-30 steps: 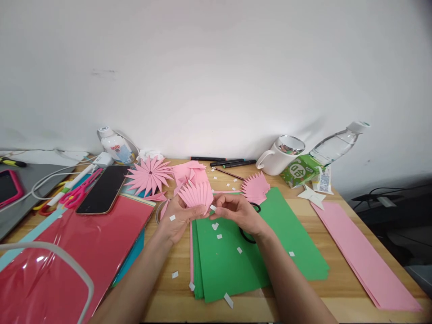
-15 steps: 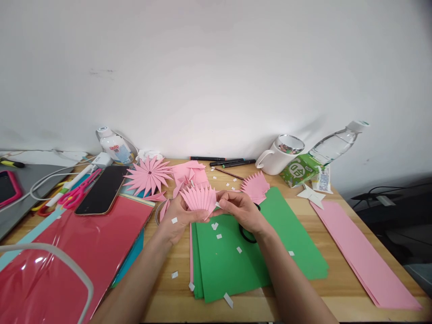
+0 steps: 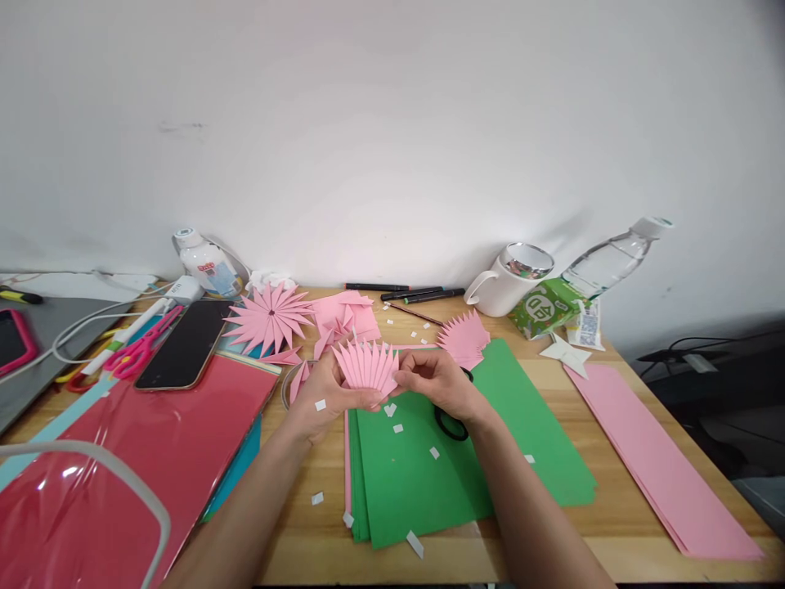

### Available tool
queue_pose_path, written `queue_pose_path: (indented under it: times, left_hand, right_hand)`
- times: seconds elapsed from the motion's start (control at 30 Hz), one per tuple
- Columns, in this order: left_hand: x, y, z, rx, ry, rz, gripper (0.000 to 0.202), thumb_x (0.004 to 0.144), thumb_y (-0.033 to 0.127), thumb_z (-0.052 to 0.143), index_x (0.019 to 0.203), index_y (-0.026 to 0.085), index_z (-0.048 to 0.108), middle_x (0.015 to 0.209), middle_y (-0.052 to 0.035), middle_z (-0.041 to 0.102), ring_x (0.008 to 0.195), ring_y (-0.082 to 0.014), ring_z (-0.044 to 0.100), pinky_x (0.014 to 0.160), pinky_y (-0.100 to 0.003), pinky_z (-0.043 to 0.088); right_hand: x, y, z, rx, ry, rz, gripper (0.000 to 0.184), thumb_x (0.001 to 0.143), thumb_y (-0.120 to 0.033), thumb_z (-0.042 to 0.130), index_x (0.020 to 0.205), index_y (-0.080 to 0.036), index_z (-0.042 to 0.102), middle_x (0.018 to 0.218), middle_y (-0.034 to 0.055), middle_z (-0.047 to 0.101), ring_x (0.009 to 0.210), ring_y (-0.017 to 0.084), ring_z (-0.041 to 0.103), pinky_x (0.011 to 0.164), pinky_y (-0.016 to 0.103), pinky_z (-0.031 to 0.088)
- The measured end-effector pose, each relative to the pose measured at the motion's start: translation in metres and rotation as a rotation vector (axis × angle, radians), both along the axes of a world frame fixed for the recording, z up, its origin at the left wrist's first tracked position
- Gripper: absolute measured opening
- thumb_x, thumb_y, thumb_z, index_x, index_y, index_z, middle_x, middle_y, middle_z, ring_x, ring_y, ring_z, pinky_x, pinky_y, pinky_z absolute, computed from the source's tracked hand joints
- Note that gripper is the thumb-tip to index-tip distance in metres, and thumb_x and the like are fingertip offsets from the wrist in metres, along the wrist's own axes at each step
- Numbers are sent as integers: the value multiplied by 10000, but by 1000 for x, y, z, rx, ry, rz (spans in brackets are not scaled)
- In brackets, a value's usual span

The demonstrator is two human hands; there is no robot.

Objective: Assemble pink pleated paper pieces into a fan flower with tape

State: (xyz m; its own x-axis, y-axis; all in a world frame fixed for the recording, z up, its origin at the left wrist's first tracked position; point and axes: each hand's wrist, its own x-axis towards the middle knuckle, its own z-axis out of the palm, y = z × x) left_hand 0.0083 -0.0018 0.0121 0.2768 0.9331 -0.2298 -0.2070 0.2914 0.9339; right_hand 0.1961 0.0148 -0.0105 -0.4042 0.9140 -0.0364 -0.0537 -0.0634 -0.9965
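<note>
A pink pleated paper fan [image 3: 368, 365] with pointed tips is held up between both hands over the near edge of the green paper stack [image 3: 491, 458]. My left hand [image 3: 325, 397] grips the fan's base from below and the left, fingers closed on it. My right hand [image 3: 437, 382] pinches the fan's right edge with thumb and fingers. A small white paper scrap sticks to my left hand. A second pink fan piece [image 3: 464, 339] lies on the green paper behind my right hand, and a finished pink star flower [image 3: 271, 317] lies at the back left.
A red sheet [image 3: 141, 442] with a phone [image 3: 184, 342] and pink scissors [image 3: 142, 348] lies left. Markers [image 3: 423, 294], a white mug [image 3: 512, 283], a green box [image 3: 545, 308] and a water bottle [image 3: 607, 262] line the back. Pink strips [image 3: 659, 458] lie right; white scraps dot the wooden table [image 3: 307, 532].
Both hands have lifted the pink fan slightly and spread it wider; my right hand has moved from a small white scrap at the fan's corner to pinching its right edge.
</note>
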Motion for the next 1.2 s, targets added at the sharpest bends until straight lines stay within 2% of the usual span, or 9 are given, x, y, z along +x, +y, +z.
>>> queue_pose_path:
  times: [0.2, 0.3, 0.43, 0.6, 0.7, 0.8, 0.93, 1.03, 1.2]
  left_hand:
    - [1, 0, 2, -30, 9, 38, 814, 428, 125, 868, 1169, 166, 537, 783, -18, 692, 574, -161, 632, 515, -278, 538]
    - [2, 1, 1, -10, 1, 49, 699, 441, 151, 870, 1077, 161, 580, 771, -15, 686, 573, -150, 621, 528, -280, 541]
    - [1, 3, -3, 59, -16, 35, 453, 501, 161, 854, 895, 160, 630, 733, -16, 676, 584, -140, 608, 531, -251, 520]
    - [2, 2, 1, 28, -29, 76, 464, 464, 142, 864, 872, 152, 644, 769, -40, 693, 619, -169, 628, 536, -281, 533]
    - [4, 2, 3, -2, -27, 137, 479, 444, 146, 871, 861, 137, 636, 785, -45, 700, 622, -168, 636, 544, -283, 538]
    - [4, 3, 1, 1, -39, 194, 513, 427, 132, 876, 884, 133, 642, 793, -39, 707, 628, -161, 638, 566, -272, 543]
    - [2, 4, -3, -16, -43, 223, 553, 418, 132, 880, 920, 127, 649, 826, -56, 719, 657, -178, 657, 579, -272, 550]
    - [1, 4, -4, 1, -31, 197, 564, 455, 154, 876, 968, 133, 643, 794, -51, 719, 635, -172, 652, 565, -269, 551]
    - [1, 3, -2, 10, -38, 175, 513, 480, 161, 865, 941, 148, 639, 805, -46, 718, 648, -170, 654, 566, -266, 556]
  right_hand:
    - [0, 1, -1, 6, -109, -20, 365, 670, -446, 779, 610, -168, 551, 633, -26, 589, 630, 141, 633, 590, 236, 451]
    - [-2, 0, -1, -29, -108, -42, 386, 654, -485, 777, 640, -177, 546, 636, -32, 586, 619, 164, 669, 550, 237, 460]
    - [-7, -1, -3, -93, -32, -55, 404, 685, -541, 732, 680, -185, 540, 663, -24, 610, 616, 173, 682, 583, 288, 543]
    - [-11, -1, -7, -141, 87, -109, 418, 672, -499, 765, 831, -203, 516, 677, -32, 632, 645, 166, 676, 594, 321, 593]
    - [-11, -1, -5, -84, 91, -179, 381, 667, -491, 771, 746, -192, 548, 665, -25, 610, 642, 140, 637, 586, 293, 592]
    - [-11, -2, -1, -3, 99, -259, 354, 660, -476, 780, 646, -177, 591, 769, 17, 621, 715, 142, 610, 597, 275, 592]
    - [-12, -3, 3, -23, 138, -286, 316, 647, -436, 800, 698, -179, 624, 877, 47, 653, 816, 171, 622, 610, 271, 592]
    - [-13, -4, 5, -63, 165, -280, 311, 641, -398, 815, 757, -187, 617, 782, 21, 655, 733, 145, 615, 620, 269, 585]
    - [-14, -5, 5, -74, 201, -279, 291, 646, -377, 816, 726, -186, 611, 681, -17, 616, 631, 107, 584, 603, 241, 571]
